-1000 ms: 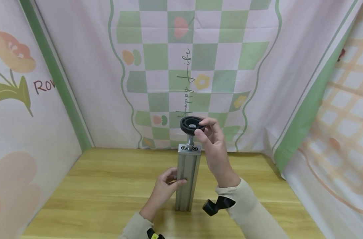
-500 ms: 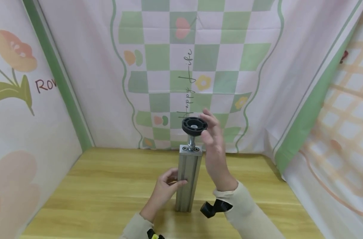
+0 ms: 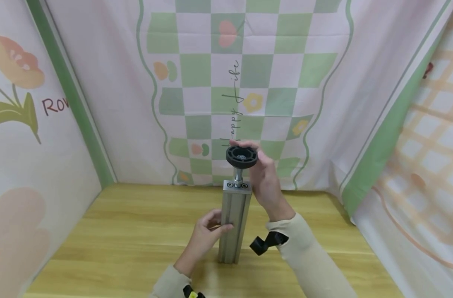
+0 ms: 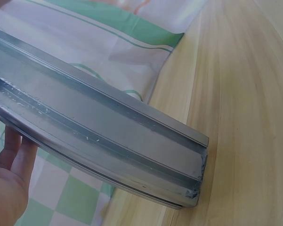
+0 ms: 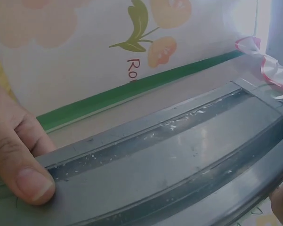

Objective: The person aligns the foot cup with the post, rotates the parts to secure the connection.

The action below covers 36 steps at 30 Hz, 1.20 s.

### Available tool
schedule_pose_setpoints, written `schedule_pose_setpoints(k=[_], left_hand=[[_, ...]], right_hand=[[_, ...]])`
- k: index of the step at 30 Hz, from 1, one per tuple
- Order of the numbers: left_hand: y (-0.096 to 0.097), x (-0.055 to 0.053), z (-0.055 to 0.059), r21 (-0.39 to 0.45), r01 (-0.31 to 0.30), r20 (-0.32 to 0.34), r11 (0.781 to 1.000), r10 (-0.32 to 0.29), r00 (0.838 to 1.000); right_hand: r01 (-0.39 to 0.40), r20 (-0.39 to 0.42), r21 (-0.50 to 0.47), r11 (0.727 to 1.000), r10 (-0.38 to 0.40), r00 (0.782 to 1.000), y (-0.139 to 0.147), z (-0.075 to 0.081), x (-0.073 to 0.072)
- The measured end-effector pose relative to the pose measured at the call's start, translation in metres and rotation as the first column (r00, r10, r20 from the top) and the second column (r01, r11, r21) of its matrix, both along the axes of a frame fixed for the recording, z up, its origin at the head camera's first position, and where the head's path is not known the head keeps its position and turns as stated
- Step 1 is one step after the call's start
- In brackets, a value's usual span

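A silver aluminium profile (image 3: 233, 227) stands upright on the wooden table. A black round levelling foot (image 3: 242, 156) tops it, joined by a metal threaded stem (image 3: 238, 176). My left hand (image 3: 207, 229) grips the profile at mid-height, its thumb on the near face; in the left wrist view, that hand's fingers (image 4: 19, 155) lie along the profile's edge. My right hand (image 3: 265, 178) curls round the foot's right and back rim; its thumb is hard to make out. In the right wrist view the profile (image 5: 146, 160) fills the lower part, with the left thumb (image 5: 35, 183) on it.
The wooden table (image 3: 137, 231) extends around the profile. A checked curtain (image 3: 196, 70) hangs behind it, with patterned cloth (image 3: 25, 165) on the left and more cloth (image 3: 427, 145) on the right. A black wrist strap (image 3: 269, 242) sits on the right sleeve.
My right hand lets go of the foot's right rim, opens beside it, then reaches round the back of the rim. My left hand and the profile stay put.
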<state>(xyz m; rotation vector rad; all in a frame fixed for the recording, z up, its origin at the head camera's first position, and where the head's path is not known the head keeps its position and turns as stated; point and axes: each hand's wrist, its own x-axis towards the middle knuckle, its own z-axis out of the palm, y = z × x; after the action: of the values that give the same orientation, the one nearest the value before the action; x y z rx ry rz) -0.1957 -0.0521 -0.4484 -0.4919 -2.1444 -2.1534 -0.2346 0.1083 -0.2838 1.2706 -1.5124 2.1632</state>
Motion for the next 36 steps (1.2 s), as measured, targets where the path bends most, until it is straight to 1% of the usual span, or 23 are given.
schedule_pose_setpoints(k=[5,9,13,20,27,34,36], left_hand=[[0.001,0.000,-0.001,-0.006,-0.005,-0.001,1.000,0.005,1.000],[0.000,0.000,-0.001,-0.002,-0.001,-0.009,1.000,0.001,1.000],[0.000,0.000,-0.001,0.003,0.003,-0.013,1.000,-0.002,1.000],[0.001,0.000,-0.001,0.004,0.007,-0.010,1.000,-0.006,1.000],[0.000,0.000,-0.001,0.006,0.010,-0.007,1.000,-0.009,1.000],[0.001,-0.001,-0.002,0.009,0.010,-0.008,1.000,-0.010,1.000],[0.001,-0.001,-0.002,0.009,0.008,-0.006,1.000,-0.008,1.000]], right_hand=[[0.023,-0.014,-0.034,0.999,-0.024,1.000,0.000,-0.004,-0.003],[0.049,-0.033,-0.054,0.997,-0.050,0.998,0.000,-0.005,-0.003],[0.075,-0.053,-0.059,0.995,-0.078,0.996,-0.001,-0.005,-0.002],[0.126,-0.059,-0.057,0.990,-0.129,0.990,0.000,-0.008,0.001],[0.245,-0.071,-0.033,0.969,-0.246,0.967,0.000,-0.009,0.009],[0.318,-0.065,-0.015,0.948,-0.318,0.946,0.001,-0.011,0.019],[0.350,-0.076,-0.010,0.937,-0.350,0.934,0.001,-0.010,0.021]])
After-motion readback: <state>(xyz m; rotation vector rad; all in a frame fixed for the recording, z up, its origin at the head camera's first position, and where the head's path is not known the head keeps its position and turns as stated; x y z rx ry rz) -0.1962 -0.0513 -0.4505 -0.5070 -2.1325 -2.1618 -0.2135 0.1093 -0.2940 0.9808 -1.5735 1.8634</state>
